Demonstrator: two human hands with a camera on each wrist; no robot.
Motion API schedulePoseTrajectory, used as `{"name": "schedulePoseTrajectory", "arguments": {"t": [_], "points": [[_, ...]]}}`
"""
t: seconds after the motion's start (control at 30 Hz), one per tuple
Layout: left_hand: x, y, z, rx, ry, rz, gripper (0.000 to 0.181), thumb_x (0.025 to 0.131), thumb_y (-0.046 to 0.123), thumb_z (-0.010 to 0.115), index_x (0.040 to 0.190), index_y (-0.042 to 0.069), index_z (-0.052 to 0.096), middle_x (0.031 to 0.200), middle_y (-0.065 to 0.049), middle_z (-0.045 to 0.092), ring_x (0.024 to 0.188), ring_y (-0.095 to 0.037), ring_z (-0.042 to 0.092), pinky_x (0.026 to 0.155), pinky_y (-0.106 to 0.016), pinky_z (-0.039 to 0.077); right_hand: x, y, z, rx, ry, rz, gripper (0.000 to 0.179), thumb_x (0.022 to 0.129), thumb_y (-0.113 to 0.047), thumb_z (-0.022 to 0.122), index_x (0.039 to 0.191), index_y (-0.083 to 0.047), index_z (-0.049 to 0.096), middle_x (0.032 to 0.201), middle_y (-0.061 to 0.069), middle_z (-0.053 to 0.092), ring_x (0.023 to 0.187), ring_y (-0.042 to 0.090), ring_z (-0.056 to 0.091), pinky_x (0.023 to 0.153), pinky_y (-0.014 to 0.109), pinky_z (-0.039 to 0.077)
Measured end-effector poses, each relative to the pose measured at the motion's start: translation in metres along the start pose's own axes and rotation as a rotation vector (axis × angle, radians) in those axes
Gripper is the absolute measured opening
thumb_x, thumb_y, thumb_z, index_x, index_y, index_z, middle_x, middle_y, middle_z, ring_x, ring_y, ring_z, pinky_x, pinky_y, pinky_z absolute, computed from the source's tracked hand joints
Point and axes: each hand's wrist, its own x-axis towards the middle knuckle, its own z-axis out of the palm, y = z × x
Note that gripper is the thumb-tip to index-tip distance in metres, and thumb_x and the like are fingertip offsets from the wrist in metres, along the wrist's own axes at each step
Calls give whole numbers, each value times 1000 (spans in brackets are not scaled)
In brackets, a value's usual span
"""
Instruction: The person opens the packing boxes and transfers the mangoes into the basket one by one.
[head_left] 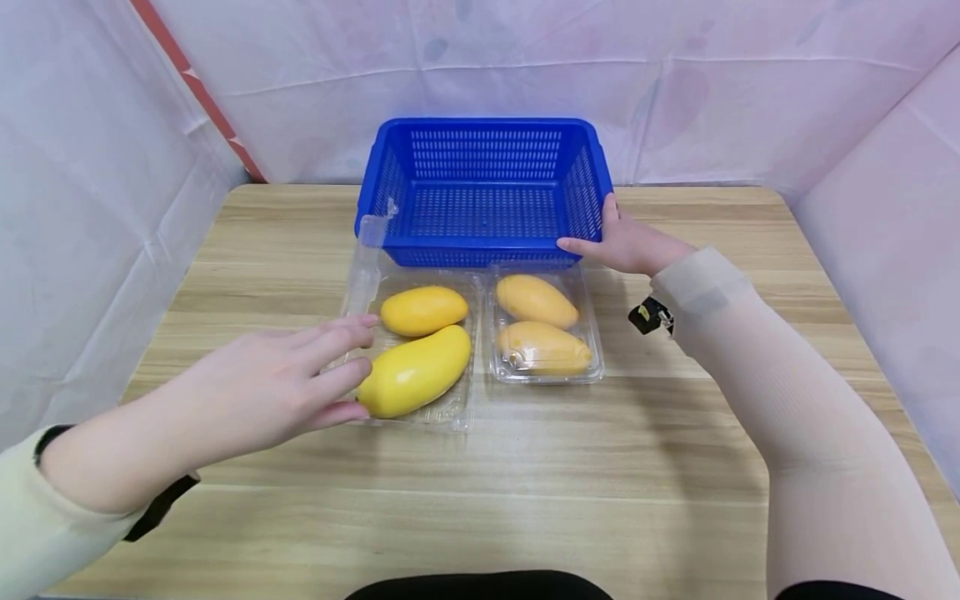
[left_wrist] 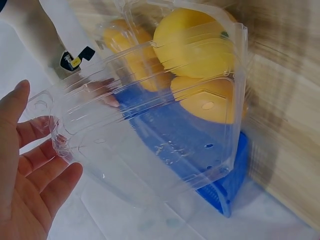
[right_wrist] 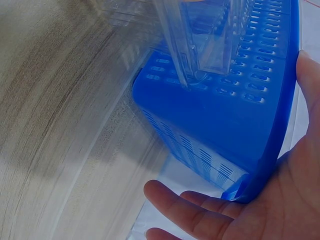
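Note:
My left hand (head_left: 262, 387) is at the left side of an opened clear plastic box (head_left: 453, 412). In the left wrist view its loosely bent fingers (left_wrist: 42, 167) are at the edge of the raised lid (left_wrist: 115, 145), thumb apart. Two yellow mangoes (head_left: 415, 372) lie in this box, one larger and nearer me. My right hand (head_left: 637, 242) touches the front right corner of a blue plastic basket (head_left: 480, 254), thumb and fingers spread on either side of the corner. Beside the opened box, a closed clear box (head_left: 547, 377) holds two more mangoes (head_left: 536, 300).
The basket stands at the back of the wooden table (head_left: 555, 483), directly behind both boxes, and nothing lies inside it. Pale cloth walls (head_left: 525, 50) surround the table at the back and sides.

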Motion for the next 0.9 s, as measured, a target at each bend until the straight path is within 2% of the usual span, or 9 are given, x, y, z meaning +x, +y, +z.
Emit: {"name": "schedulePoseTrajectory", "arguments": {"t": [0.2, 0.47, 0.67, 0.8, 0.9], "points": [[-5, -1, -4, 12, 48, -21, 47, 100, 43, 34, 90, 4, 57, 112, -18, 59, 101, -29, 62, 65, -41, 53, -1, 1, 0, -3, 2, 7, 123, 75, -81, 36, 133, 1, -35, 145, 36, -9, 134, 49, 8, 106, 57, 16], [-11, -3, -19, 43, 75, -64, 47, 100, 42, 35, 86, 3, 57, 105, -17, 61, 98, -30, 62, 54, -39, 51, -1, 0, 0, 11, -9, 26, 125, 73, -83, 36, 133, -1, -36, 145, 35, -13, 135, 47, 3, 107, 57, 14], [-12, -4, -23, 70, 90, -80, 47, 100, 41, 36, 88, 2, 58, 105, -17, 61, 94, -30, 64, 54, -40, 51, -1, 0, 0, 0, -10, 30, 124, 73, -83, 36, 133, -1, -36, 145, 35, -12, 135, 47, 4, 107, 56, 14], [-16, -5, -23, 79, 79, -85, 48, 100, 42, 36, 87, 1, 59, 104, -19, 61, 95, -33, 63, 63, -41, 52, 0, 0, 0, 1, -9, 27, 124, 73, -84, 35, 133, -1, -36, 145, 35, -13, 135, 47, 2, 107, 56, 12], [-21, -8, -22, 87, 45, -91, 50, 100, 43, 35, 86, 1, 59, 104, -19, 60, 98, -34, 61, 74, -45, 50, 0, 0, 0, 4, -13, 27, 124, 73, -84, 35, 133, -2, -36, 145, 34, -16, 135, 46, -1, 107, 56, 11]]}}
